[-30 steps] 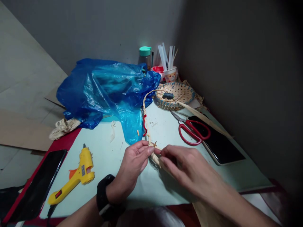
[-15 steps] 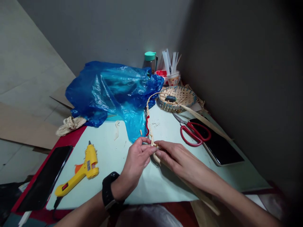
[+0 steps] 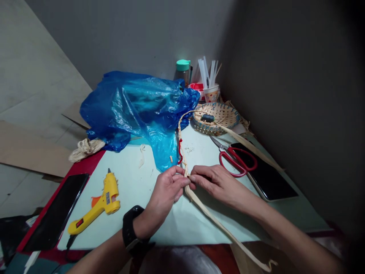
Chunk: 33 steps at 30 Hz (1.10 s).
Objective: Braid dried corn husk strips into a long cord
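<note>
A pale braided cord point(image 3: 183, 154) with a red strand along part of it runs from the woven basket point(image 3: 199, 127) down to my fingers. My left hand point(image 3: 168, 186), with a black watch on its wrist, pinches the braid near its lower end. Thumb and forefinger of my right hand point(image 3: 215, 182) are closed on the same spot from the right. Below my fingers a loose flat fibre strip point(image 3: 219, 224) trails over the table's front edge, its tip curled. A dark thread spool point(image 3: 207, 118) lies in the basket.
Red-handled scissors point(image 3: 235, 163) rest partly on a phone point(image 3: 273, 182) at right. A yellow glue gun point(image 3: 107, 201) and a black flat device point(image 3: 57, 213) lie at left. Behind are a crumpled blue plastic bag point(image 3: 137, 102), a green-lidded jar point(image 3: 182, 70) and a cup point(image 3: 211, 94) of glue sticks.
My right hand has shifted slightly up and right. The long loose strip, earlier mostly hidden under my right hand and forearm, now shows along its length below my fingers.
</note>
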Each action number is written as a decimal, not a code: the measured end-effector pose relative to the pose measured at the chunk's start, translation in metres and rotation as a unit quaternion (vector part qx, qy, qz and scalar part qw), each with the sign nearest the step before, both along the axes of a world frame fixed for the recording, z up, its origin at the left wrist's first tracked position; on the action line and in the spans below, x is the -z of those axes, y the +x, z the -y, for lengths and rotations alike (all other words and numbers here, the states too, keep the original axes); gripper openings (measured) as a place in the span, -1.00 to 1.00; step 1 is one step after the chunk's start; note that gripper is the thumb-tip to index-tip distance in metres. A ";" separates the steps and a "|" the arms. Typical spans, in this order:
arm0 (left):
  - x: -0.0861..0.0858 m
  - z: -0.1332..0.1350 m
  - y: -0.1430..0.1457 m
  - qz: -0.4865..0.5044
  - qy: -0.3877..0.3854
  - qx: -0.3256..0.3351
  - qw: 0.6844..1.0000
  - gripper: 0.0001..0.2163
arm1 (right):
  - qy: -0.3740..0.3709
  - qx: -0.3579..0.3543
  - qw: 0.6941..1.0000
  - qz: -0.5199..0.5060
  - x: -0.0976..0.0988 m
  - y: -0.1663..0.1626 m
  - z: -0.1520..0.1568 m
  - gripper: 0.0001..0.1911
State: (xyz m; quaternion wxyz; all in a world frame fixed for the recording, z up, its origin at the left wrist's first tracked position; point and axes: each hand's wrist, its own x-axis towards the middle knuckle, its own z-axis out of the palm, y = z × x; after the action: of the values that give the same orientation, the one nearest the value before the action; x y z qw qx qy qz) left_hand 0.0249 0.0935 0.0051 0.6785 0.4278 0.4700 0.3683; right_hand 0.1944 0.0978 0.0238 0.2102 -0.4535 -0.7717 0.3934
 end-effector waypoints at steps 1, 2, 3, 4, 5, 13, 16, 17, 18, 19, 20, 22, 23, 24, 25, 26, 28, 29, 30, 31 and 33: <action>0.000 0.000 0.000 -0.001 -0.003 -0.003 1.000 -0.82 | -0.001 0.005 1.000 -0.003 0.001 -0.001 -0.002 -0.67; 0.000 0.000 0.000 -0.003 -0.006 -0.006 1.000 -0.83 | -0.001 0.013 1.000 -0.004 0.002 -0.003 -0.003 -0.69; -0.001 0.001 0.001 -0.005 -0.010 -0.009 1.000 -0.83 | -0.001 0.022 1.000 -0.007 0.003 -0.005 -0.004 -0.70; -0.001 0.001 0.001 -0.008 -0.012 -0.010 1.000 -0.84 | 0.000 0.031 0.999 -0.011 0.003 -0.007 -0.005 -0.70; -0.001 0.001 0.000 -0.011 -0.012 -0.011 1.000 -0.85 | 0.001 0.040 0.999 -0.017 0.004 -0.010 -0.005 -0.70; 0.002 0.000 -0.007 -0.079 0.036 -0.030 0.996 -0.87 | -0.022 0.038 0.996 -0.077 0.004 -0.015 -0.004 -0.67; 0.004 0.000 -0.008 -0.079 0.044 -0.047 0.995 -0.86 | -0.013 0.018 0.998 -0.051 0.001 -0.010 -0.001 -0.65; 0.004 0.000 -0.007 -0.074 0.048 -0.050 0.995 -0.85 | -0.007 0.016 0.999 -0.032 0.000 -0.009 0.001 -0.65; 0.005 0.001 -0.007 -0.068 0.050 -0.052 0.995 -0.84 | 0.000 0.018 1.000 -0.009 -0.002 -0.007 0.004 -0.65; 0.004 0.001 -0.007 -0.063 0.050 -0.052 0.995 -0.83 | 0.009 0.023 1.000 0.017 -0.004 -0.006 0.007 -0.66; 0.004 0.002 -0.006 -0.057 0.046 -0.050 0.996 -0.82 | 0.019 0.030 0.998 0.045 -0.006 -0.005 0.010 -0.66; 0.001 0.002 -0.004 -0.046 0.029 -0.042 0.998 -0.81 | 0.035 0.051 0.993 0.101 -0.009 -0.004 0.018 -0.68; 0.000 0.003 -0.004 -0.045 0.022 -0.036 0.998 -0.79 | 0.043 0.061 0.989 0.127 -0.011 -0.005 0.022 -0.69; -0.002 0.003 -0.003 -0.047 0.021 -0.030 0.998 -0.77 | 0.053 0.068 0.985 0.152 -0.013 -0.006 0.027 -0.70; -0.003 0.003 -0.003 -0.052 0.025 -0.024 0.998 -0.76 | 0.067 0.070 0.980 0.176 -0.014 -0.008 0.031 -0.73; -0.003 0.003 -0.003 -0.057 0.032 -0.020 0.998 -0.75 | 0.086 0.068 0.974 0.198 -0.014 -0.010 0.035 -0.76; -0.004 0.004 -0.004 -0.056 0.041 -0.013 0.997 -0.75 | 0.136 0.049 0.962 0.233 -0.011 -0.018 0.043 -0.85; -0.003 0.005 -0.005 -0.046 0.038 -0.009 0.998 -0.77 | 0.164 0.035 0.955 0.245 -0.009 -0.024 0.047 -0.86; -0.003 0.006 -0.006 -0.032 0.029 -0.004 0.999 -0.78 | 0.194 0.027 0.947 0.256 -0.005 -0.029 0.051 -0.82; -0.002 0.008 -0.007 -0.016 0.016 0.002 1.000 -0.79 | 0.223 0.026 0.937 0.269 0.000 -0.035 0.053 -0.77; -0.001 0.010 -0.007 0.016 -0.009 0.010 1.000 -0.78 | 0.281 0.042 0.911 0.298 0.010 -0.047 0.058 -0.74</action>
State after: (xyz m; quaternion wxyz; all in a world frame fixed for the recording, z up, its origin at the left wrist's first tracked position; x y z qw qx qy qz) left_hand 0.0174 0.0836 0.0062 0.6934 0.4208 0.4581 0.3637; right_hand 0.1473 0.0402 0.0139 0.1051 -0.5035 -0.8576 -0.0028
